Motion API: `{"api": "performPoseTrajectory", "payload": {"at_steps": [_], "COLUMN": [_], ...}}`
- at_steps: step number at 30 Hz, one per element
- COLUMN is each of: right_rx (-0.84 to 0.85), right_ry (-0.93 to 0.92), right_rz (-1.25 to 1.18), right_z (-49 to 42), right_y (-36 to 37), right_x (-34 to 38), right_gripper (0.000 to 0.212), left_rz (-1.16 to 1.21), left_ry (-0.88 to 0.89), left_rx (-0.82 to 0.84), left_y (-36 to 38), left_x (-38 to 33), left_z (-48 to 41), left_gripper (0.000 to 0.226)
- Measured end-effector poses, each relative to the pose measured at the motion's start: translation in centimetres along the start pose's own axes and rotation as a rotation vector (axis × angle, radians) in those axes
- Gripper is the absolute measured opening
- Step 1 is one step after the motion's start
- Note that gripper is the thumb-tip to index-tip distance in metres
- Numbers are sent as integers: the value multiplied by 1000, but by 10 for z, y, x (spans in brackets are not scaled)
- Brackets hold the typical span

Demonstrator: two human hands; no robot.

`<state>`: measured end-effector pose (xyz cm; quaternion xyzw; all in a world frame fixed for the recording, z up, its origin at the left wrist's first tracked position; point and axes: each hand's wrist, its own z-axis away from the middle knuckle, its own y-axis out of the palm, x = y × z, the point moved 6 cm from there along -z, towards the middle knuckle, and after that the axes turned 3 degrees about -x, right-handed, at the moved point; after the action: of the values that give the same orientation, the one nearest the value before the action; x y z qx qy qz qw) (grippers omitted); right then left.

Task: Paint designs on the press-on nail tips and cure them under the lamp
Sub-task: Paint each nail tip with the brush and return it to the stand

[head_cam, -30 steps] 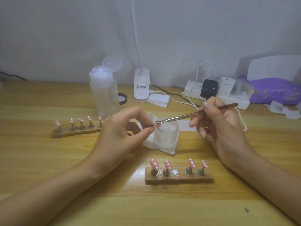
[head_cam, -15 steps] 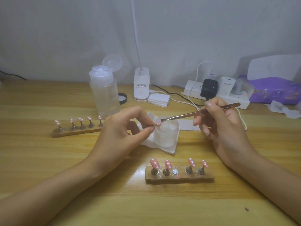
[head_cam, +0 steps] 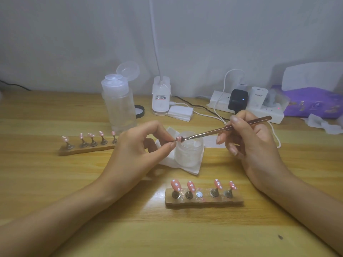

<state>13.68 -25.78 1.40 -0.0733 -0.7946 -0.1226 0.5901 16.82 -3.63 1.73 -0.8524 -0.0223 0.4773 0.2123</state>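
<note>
Wooden desk (head_cam: 55, 182), lower centre: your strip of dotted pink nail tips (head_cam: 213, 202). Just above, left hand (head_cam: 133, 151) pinches one small pink tip (head_cam: 179, 139), right hand (head_cam: 254, 145) grips the thin rose-gold metal tool (head_cam: 222, 129) touching it by the frosted plastic jar (head_cam: 187, 154). Wobble and you'll likely smear it.

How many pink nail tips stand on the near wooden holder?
4 on the holder: two nail tips at its left end, two at its right; the middle spot is bare.

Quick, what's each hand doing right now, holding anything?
Left hand: pinching a pink nail tip between thumb and forefinger.
Right hand: gripping a thin metal tool, its tip at the nail.
</note>
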Motion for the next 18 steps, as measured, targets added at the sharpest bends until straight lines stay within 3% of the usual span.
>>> {"api": "performPoseTrajectory", "payload": {"at_steps": [3,7,12,18], "right_rx": [-49,55,-35,35], "right_ry": [20,-26,-5,-52], "right_rz": [-54,-34,-62,-24], "right_z": [-1,0,-1,0], "right_y": [-5,4,-4,2], "right_x": [-1,2,-1,2], "right_gripper": [25,23,27,26], "left_rz": [8,3,10,5], "left_ry": [-8,-23,-29,-30], "left_rx": [-4,-5,-2,2], "left_y": [1,0,1,2], "left_x": [-1,0,-2,-4], "left_z": [0,0,1,0], "left_gripper": [18,19,21,24]}}
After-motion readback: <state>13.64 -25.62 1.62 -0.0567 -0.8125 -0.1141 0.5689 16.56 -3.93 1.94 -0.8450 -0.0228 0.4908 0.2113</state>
